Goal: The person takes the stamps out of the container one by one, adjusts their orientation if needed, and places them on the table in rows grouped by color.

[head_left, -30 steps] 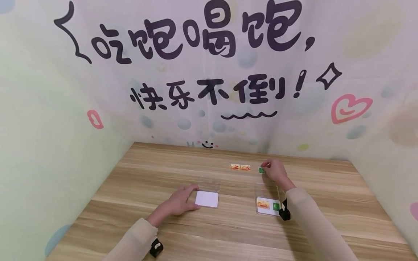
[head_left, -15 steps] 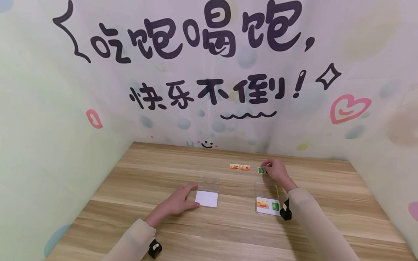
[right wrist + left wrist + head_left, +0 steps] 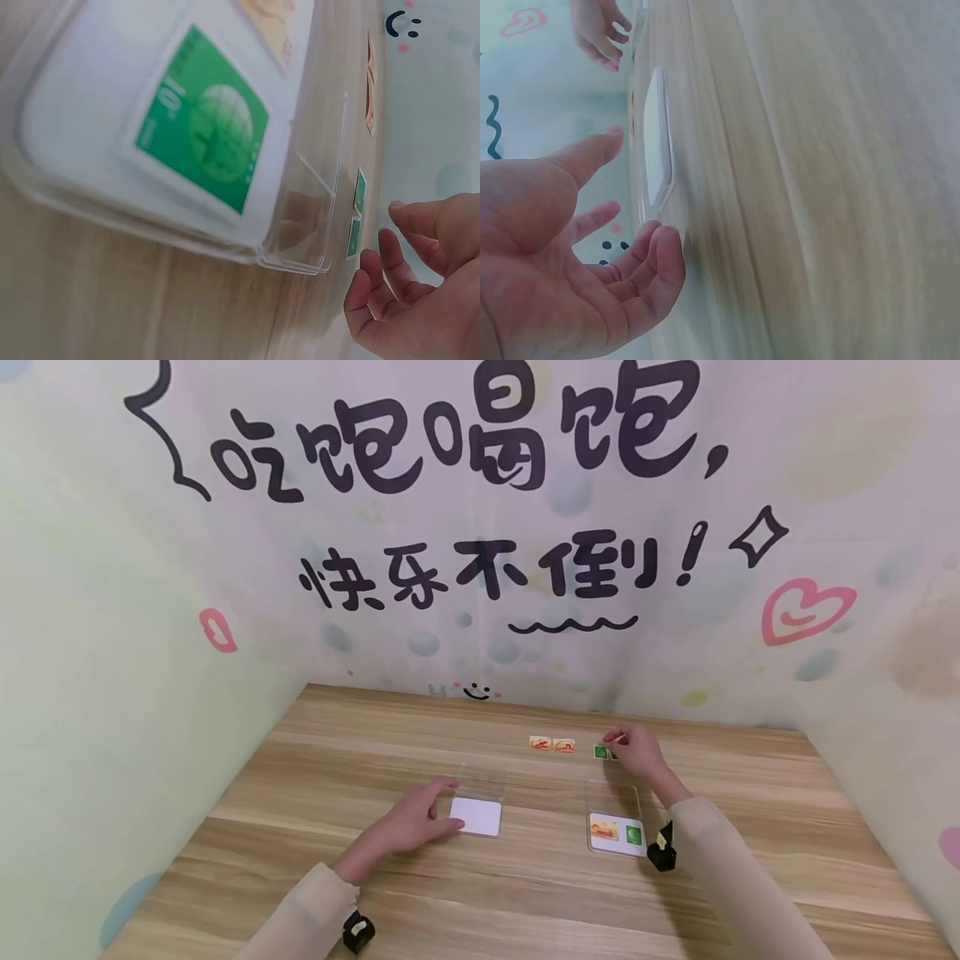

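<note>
Second loose green stamp [image 3: 353,238] is half lost behind the fingers in the head view; the right wrist view shows it lying on the wood-grain table [image 3: 450,906], next to the first loose green stamp [image 3: 361,192]. Both seen at a steep slant there, print too small to read. The right hand [image 3: 636,750] is just beside this pair, thumb and fingertips apart. Any contact with a stamp: can't tell.

Right clear plastic case [image 3: 612,797] sits nearer the person, lid laid back. Inside: a white card with an orange stamp [image 3: 603,828] on the left and a green stamp [image 3: 633,835] on the right. Up close, the green one reads 10 and has a globe design; the orange one is cut off by the top edge of the right wrist view, as is part of the case.

Left clear plastic case [image 3: 480,783], lid back too, holds a plain white card [image 3: 476,817]. Left wrist view catches it almost edge-on. Left hand [image 3: 411,820] is at its left side, thumb and index finger apart, other fingers partly curled; contact hard to judge.

Two loose orange stamps [image 3: 552,745] lie side by side at the far edge, fine print unreadable.
</note>
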`<state>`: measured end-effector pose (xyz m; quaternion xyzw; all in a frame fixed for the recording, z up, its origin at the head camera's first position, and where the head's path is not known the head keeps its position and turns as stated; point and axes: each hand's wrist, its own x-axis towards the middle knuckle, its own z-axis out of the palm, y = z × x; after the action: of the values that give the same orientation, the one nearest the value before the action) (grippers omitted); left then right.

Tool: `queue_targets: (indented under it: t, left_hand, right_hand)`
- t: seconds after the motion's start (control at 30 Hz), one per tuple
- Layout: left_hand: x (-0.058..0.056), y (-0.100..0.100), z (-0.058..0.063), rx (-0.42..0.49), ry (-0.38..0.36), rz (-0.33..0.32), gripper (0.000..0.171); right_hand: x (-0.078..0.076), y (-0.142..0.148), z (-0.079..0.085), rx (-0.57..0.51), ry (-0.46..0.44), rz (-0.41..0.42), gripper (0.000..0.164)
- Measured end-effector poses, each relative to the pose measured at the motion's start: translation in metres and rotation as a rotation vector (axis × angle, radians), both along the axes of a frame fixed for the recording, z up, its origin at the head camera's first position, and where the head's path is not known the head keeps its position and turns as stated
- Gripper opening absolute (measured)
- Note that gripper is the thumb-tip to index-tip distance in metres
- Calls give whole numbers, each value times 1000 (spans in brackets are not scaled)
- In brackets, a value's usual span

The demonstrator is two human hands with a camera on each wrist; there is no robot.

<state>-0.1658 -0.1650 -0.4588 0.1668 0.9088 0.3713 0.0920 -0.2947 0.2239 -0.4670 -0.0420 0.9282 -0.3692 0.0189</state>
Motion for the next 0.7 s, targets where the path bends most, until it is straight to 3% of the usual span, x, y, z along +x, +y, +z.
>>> queue_targets:
  t: [0.27, 0.7]
  left_hand:
    - [5, 14, 3, 21, 42, -2, 63]
    - [10, 41, 7, 59, 90, -33, 60]
  right_hand:
    - [4, 6, -3, 13, 65, 31, 14]
    - [19, 7, 5, -7, 30, 17, 16]
